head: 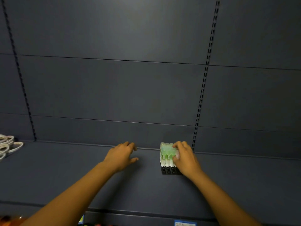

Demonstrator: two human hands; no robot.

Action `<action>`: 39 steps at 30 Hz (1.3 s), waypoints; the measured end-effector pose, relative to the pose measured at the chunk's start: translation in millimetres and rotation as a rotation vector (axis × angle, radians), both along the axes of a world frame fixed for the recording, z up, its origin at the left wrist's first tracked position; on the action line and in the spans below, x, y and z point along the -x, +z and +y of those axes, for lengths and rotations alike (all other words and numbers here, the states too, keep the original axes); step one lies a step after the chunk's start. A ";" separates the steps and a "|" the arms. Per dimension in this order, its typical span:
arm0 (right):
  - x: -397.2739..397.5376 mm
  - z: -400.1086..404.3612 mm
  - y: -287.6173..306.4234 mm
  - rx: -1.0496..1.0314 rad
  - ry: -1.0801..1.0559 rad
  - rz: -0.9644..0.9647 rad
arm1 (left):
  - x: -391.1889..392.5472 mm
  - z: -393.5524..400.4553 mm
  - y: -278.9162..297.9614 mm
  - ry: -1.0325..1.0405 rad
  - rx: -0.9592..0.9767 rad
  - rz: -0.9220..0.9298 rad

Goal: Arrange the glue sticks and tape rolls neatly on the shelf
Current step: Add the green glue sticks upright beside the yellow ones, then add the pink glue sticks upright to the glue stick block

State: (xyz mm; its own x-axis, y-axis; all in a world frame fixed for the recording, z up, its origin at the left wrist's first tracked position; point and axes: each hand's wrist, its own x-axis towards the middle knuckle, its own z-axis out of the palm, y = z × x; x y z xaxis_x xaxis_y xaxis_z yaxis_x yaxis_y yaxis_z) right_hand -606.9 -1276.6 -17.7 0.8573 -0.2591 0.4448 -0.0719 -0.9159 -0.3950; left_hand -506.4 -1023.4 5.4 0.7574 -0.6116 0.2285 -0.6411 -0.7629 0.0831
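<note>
green-capped clear plastic glue sticks in a black base (167,158) stand on the dark grey metal shelf (81,176) against its back wall, right hand (184,158) curled round them. left hand (121,156) just left of them, fingers relaxed, holding nothing. white tape rolls (7,145) far left, cut off, unsorted. task looks barely begun.

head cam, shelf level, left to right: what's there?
tape rolls at the far left edge → left hand, open on the shelf → block of glue sticks → right hand, fingers on the sticks → slotted upright
</note>
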 end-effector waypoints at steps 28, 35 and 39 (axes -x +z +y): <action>-166.0 557.6 32.1 0.170 0.675 0.387 | 0.5 568.4 -0.6 0.621 0.059 0.100; -226.5 674.1 23.9 0.207 0.844 0.368 | -12.8 667.9 -13.3 0.780 0.048 0.096; -269.4 723.1 19.1 0.170 0.903 0.346 | -50.3 709.2 -13.5 0.827 0.058 0.095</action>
State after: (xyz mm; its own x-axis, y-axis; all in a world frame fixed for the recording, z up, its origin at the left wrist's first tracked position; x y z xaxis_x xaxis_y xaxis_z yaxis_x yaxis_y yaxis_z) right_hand -337.4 -553.5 1.4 0.7914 0.6027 0.1022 0.5969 -0.7259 -0.3418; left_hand -456.1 -314.1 -8.1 0.9747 0.1612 0.1551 0.1357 -0.9773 0.1625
